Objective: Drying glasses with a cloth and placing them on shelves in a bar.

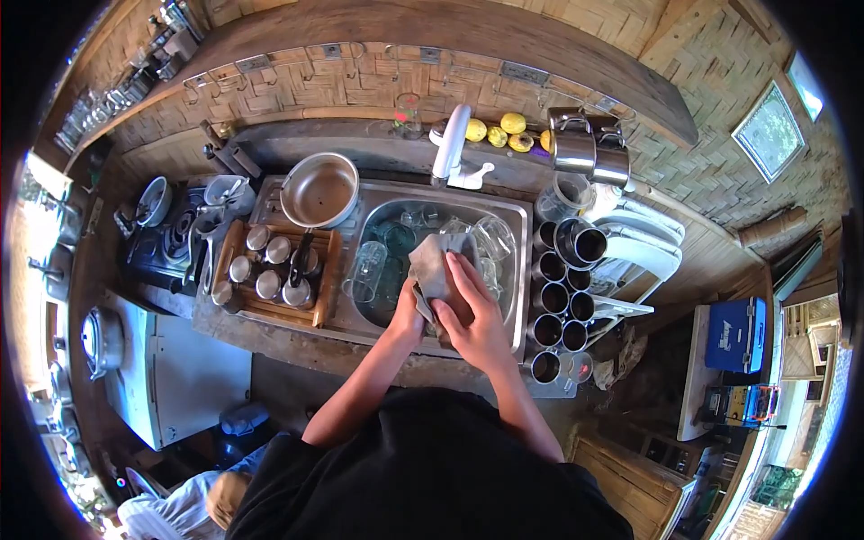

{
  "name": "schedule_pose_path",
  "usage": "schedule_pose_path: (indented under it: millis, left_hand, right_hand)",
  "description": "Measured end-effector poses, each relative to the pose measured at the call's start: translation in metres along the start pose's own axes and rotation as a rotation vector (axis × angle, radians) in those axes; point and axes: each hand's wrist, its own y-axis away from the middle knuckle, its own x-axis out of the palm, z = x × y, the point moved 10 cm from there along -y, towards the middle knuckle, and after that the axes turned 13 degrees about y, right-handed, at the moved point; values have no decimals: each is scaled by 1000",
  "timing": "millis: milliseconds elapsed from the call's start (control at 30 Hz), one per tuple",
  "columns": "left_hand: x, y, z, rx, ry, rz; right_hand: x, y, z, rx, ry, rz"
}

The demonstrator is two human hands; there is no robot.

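Over the sink (523,297), my left hand (407,317) grips a grey cloth (432,263) from its left side. My right hand (478,327) presses the same cloth from the right, fingers stretched along it and thumb across the front. Whether something is wrapped inside the cloth, I cannot tell. Beneath and around my hands, several clear glass vessels lie in the basin, among them a ribbed glass mug (369,271) at the left and a glass jar (495,237) at the upper right. The cloth and my hands hide part of the basin.
Left of the basin are a wooden slatted tray (322,297) with upturned metal cups (268,285) and a metal pan (320,192). Behind stands a white faucet (451,145). Dark-lined mugs (548,331) and a dish rack (641,290) stand right. Someone's light sleeve (158,513) shows lower left.
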Motion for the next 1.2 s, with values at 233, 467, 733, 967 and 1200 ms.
schedule_pose_path:
  millis: [233, 467, 733, 967, 1200]
  left_hand:
    - [17, -1, 32, 48, -5, 93]
    - [56, 9, 25, 240, -147, 7]
    - [46, 1, 0, 320, -305, -189]
    - [57, 16, 7, 429, -493, -146]
    - [88, 39, -15, 605, -1265, -104]
  right_hand:
    - [-21, 3, -15, 27, 388, -150]
    - [-21, 15, -73, 221, -366, -212]
    - [-23, 43, -43, 115, -81, -252]
    - [-18, 47, -70, 278, -372, -239]
    - [-1, 51, -132, 585, -796, -204]
